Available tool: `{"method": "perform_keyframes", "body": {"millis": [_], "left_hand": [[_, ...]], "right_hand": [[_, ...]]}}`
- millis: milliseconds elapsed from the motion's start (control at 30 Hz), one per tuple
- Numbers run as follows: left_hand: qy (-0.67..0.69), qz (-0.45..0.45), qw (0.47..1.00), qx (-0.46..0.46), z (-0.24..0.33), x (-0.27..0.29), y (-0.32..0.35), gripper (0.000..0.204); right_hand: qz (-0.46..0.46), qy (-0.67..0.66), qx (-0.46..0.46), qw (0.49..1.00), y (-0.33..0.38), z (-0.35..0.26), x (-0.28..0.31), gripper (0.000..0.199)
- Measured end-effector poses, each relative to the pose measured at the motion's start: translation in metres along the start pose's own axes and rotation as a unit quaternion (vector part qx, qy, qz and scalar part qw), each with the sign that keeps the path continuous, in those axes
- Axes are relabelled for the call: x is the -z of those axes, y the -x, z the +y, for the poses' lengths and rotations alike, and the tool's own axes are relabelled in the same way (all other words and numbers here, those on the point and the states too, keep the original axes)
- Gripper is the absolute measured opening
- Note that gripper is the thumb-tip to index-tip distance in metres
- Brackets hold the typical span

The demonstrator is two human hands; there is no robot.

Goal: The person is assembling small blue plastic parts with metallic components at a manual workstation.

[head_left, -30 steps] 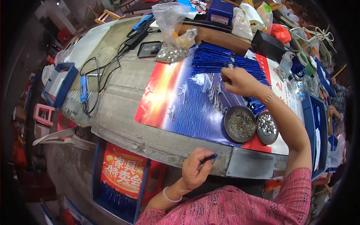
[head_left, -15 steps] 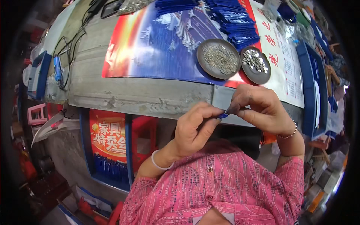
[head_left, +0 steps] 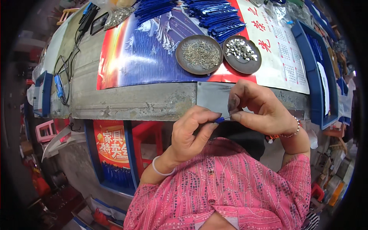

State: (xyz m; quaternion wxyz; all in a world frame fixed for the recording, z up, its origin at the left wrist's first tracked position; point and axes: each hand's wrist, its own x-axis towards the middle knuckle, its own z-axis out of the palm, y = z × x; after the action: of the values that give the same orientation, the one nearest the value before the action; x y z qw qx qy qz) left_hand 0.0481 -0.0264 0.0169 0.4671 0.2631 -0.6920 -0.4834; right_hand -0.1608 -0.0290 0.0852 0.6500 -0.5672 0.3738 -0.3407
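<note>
From my remote seat I see the left hand pinching a small blue piece off the table's near edge; the right hand pinches perhaps a thin pin at its tip. This one looks unfinished; many blue strips lie beyond. One dark dish holds plentiful metal slivers, the other dish silvery discs.

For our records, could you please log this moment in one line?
left hand: pinching small blue piece; right hand: pinching thin shiny piece; on calendar poster: larger dish with slim metal pieces, smaller dish with silvery discs
</note>
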Motion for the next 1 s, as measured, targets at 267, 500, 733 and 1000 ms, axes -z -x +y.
{"method": "perform_keyframes", "body": {"millis": [267,500,733,1000], "left_hand": [[-0.042,-0.023,0.999,-0.011,-0.001,-0.002,-0.007,0.022],[-0.122,-0.096,0.988,-0.001,0.001,-0.002,-0.006,0.023],[-0.063,-0.065,0.996,0.022,-0.003,-0.001,-0.009,0.021],[-0.059,-0.058,0.996,0.018,-0.006,-0.004,-0.012,0.020]], "right_hand": [[0.019,0.031,-0.029,0.999,0.002,-0.001,0.007,0.020],[-0.037,0.266,-0.004,0.963,0.004,-0.006,0.001,0.024],[0.052,-0.048,-0.081,0.994,0.003,0.019,0.011,0.019],[0.016,0.072,-0.068,0.995,0.001,0.026,0.011,0.020]]}}
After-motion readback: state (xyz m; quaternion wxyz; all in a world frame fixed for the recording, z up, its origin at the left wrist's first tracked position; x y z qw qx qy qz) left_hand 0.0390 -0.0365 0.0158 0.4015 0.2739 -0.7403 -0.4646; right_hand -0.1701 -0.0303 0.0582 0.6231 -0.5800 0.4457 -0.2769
